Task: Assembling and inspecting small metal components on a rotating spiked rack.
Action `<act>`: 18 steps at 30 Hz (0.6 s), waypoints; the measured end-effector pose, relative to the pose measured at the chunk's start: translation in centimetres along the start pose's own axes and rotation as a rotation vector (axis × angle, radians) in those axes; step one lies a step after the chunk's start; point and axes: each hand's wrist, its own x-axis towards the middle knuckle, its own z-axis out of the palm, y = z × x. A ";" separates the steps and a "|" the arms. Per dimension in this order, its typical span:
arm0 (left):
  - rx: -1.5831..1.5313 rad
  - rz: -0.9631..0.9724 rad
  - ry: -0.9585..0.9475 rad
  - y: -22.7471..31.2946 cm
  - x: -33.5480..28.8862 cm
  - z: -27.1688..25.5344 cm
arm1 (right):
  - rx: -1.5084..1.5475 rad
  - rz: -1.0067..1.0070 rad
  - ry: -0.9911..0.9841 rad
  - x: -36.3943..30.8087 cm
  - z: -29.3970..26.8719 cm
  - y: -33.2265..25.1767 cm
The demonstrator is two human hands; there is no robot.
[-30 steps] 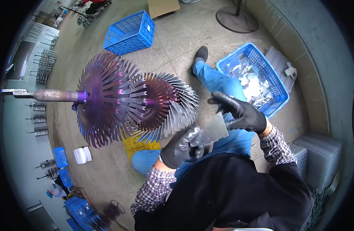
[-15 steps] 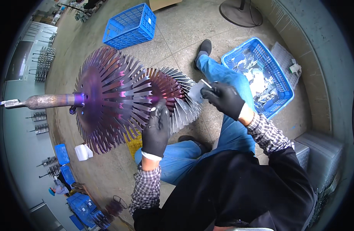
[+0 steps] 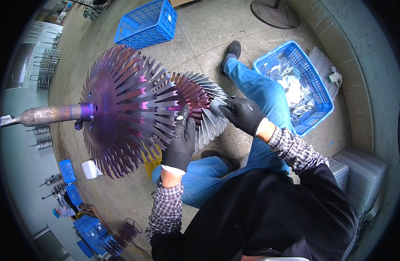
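A large purple metal rack lies sideways before me, with rings of notched tines on a thick shaft. Thin silvery plates fan out around its inner, reddish tines. My right hand, black-gloved, pinches a small thin metal plate against the edge of that fan. My left hand, gloved too, is at the tines between the outer ring and the fan. Its fingers are close together and bent in; whatever lies between them is hidden.
At the right, beside my leg, a blue basket holds many loose shiny plates. Another blue crate stands at the far side. Part of a yellow crate shows under the rack. A round stand base is at the top.
My right hand has moved left and down, bringing the plate to the fan's edge. My left hand has shifted slightly to the right. The rack appears slightly turned.
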 end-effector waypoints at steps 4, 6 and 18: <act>-0.054 -0.033 -0.010 0.0 -0.2 -0.1 | -0.010 -0.023 -0.004 0.0 -0.3 -0.5; 0.064 0.006 0.008 -0.8 -0.3 0.4 | -0.017 -0.015 -0.024 0.0 -0.2 -0.5; 0.055 -0.143 -0.026 -2.3 2.5 1.7 | -0.098 -0.223 0.056 0.2 0.0 -1.3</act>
